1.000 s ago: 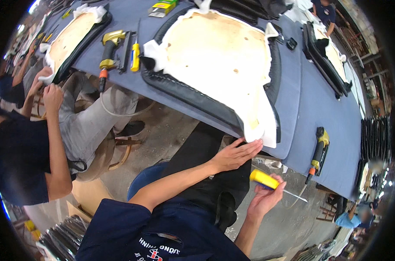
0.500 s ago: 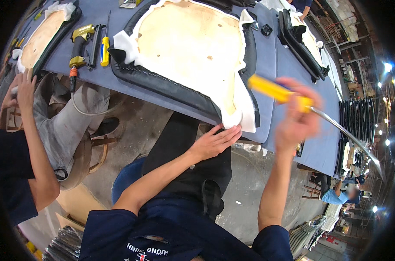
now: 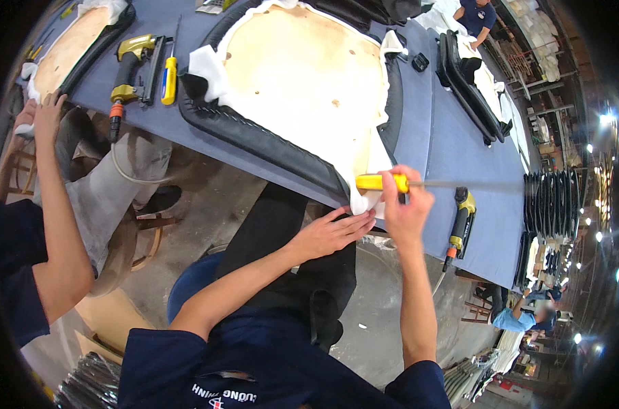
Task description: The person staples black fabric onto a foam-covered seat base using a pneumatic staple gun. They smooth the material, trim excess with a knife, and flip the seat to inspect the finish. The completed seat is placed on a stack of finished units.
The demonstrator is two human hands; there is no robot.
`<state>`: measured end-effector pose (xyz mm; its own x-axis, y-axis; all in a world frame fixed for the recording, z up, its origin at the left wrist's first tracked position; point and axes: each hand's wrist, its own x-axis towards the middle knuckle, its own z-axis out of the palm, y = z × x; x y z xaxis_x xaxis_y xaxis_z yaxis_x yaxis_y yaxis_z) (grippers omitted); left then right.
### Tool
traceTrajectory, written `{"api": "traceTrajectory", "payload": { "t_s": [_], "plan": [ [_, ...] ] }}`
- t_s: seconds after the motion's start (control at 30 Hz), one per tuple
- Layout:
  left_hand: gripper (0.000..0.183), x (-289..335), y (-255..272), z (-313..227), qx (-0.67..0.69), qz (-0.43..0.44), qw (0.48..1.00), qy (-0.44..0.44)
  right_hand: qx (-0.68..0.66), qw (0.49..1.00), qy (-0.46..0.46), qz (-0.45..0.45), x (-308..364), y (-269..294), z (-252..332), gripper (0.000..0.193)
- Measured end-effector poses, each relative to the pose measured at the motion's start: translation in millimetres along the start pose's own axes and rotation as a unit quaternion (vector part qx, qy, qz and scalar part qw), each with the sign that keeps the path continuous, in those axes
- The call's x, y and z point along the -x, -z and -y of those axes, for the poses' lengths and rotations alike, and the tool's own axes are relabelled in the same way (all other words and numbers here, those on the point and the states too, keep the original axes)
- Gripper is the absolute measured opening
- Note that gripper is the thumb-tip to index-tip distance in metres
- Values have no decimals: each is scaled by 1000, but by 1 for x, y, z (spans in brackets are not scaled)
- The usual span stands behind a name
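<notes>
A padded panel (image 3: 282, 88) lies on the blue-grey table in front of me, with a bare wooden back and black stitched upholstery round it. White lining cloth (image 3: 378, 162) spills over its near right corner. My left hand (image 3: 337, 232) rests there, fingers stretched out against the hanging cloth at the table edge. My right hand (image 3: 408, 204) is closed round the yellow handle of a screwdriver (image 3: 381, 182). Its handle end points left over the cloth corner, and its long shaft, smeared by motion, points right. Whether the handle touches the cloth I cannot tell.
Left of the panel lie a staple gun (image 3: 133, 71) with a hose and another yellow screwdriver (image 3: 169, 80). A second staple gun (image 3: 461, 221) lies right of my right hand. Another panel (image 3: 470, 88) is at the far right. A co-worker's hands (image 3: 40, 119) touch a panel at left.
My right hand has come down and to the left with the screwdriver, from above the table to the cloth corner. The staple gun at right has come into sight. My left hand has barely moved.
</notes>
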<state>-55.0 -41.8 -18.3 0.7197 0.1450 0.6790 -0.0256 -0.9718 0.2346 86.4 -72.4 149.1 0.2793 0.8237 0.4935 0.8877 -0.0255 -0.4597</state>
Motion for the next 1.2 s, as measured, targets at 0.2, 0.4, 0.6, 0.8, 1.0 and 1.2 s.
{"api": "traceTrajectory", "payload": {
  "t_s": [0.2, 0.4, 0.6, 0.8, 1.0, 1.2],
  "plan": [
    [55, 1, 0, 3, -7, 14, 999, 37, -256, 945, 33, -200, -54, 41, 59, 22],
    [55, -4, -2, 12, 7, 32, 999, 34, -1, 996, 75, -40, -12, -6, -47, 18],
    [57, -42, 17, -52, -17, -58, 995, 81, -136, 952, -119, -248, -27, 92, -116, 32],
    [54, -107, 43, -47, -215, -125, 928, 277, 66, 968, -151, -190, 39, 8, -303, 48],
    [53, -95, 56, -22, 67, -50, 941, 328, 53, 982, -131, -128, 36, -4, -228, 68],
    [39, -99, 80, -17, 163, -56, 889, 425, 118, 971, -149, -144, 43, 7, -235, 68]
  ]
}}
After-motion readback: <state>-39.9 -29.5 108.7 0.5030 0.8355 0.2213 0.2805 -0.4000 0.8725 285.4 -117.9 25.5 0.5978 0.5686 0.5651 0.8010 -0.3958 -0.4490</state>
